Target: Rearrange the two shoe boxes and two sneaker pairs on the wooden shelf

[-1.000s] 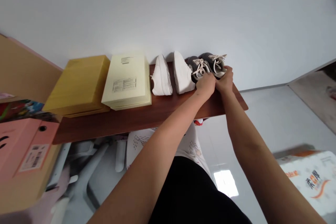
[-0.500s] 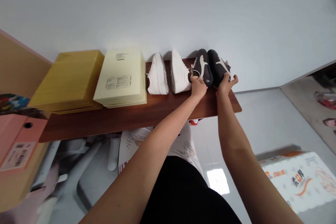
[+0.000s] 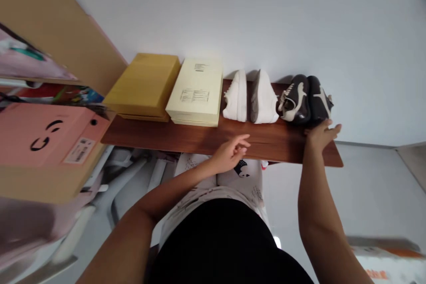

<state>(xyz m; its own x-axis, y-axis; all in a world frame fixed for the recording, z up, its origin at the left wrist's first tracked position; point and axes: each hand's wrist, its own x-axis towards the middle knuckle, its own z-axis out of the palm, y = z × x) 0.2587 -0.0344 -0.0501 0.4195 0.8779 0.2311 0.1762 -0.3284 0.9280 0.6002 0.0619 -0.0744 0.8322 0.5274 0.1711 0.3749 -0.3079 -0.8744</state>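
Dark shoes [image 3: 303, 103], one pair, right of centre; right hand [image 3: 320, 136] at their heels, grip spread; left hand [image 3: 230, 154] (lower centre), grip loosely parted.

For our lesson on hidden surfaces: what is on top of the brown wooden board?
A yellow box, a cream box, two white shoes and two dark shoes. The wooden board directly beneath them is covered, and the boxes' insides cannot be seen.

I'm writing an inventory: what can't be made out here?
Head view:
Contents of the yellow box and cream box: hidden by lids.
Cream box print: too small.
White package: cut off by picture's bottom edge.
Whether the right hand touches the outer dark shoe: hidden behind fingers.
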